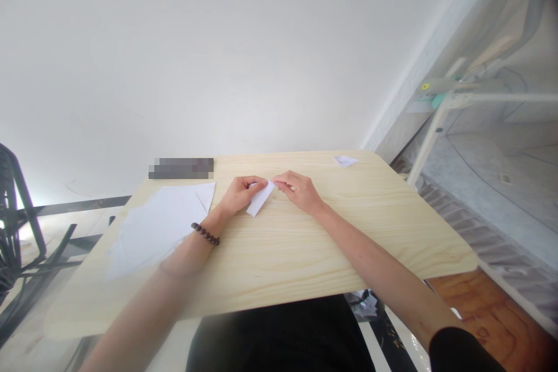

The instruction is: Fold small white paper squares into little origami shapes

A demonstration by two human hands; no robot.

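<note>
A narrow folded piece of white paper [260, 200] is held a little above the middle of the wooden table [270, 261]. My left hand [239, 193], with a dark bead bracelet [206, 233] at its wrist, pinches the paper near its upper end. At the far tip, the fingers of my right hand [300, 190] close on the paper's corner, hiding part of it. Sheets of white paper [152, 221] lie at the left, partly behind my left forearm. Toward the back right rests a small folded white paper piece [346, 161].
A pixelated dark rectangle [182, 168] covers something at the table's back left edge. The white wall [261, 58] rises behind the table. Black metal chair-like frames [21, 209] stand at the left, and a white frame [429, 142] at the right.
</note>
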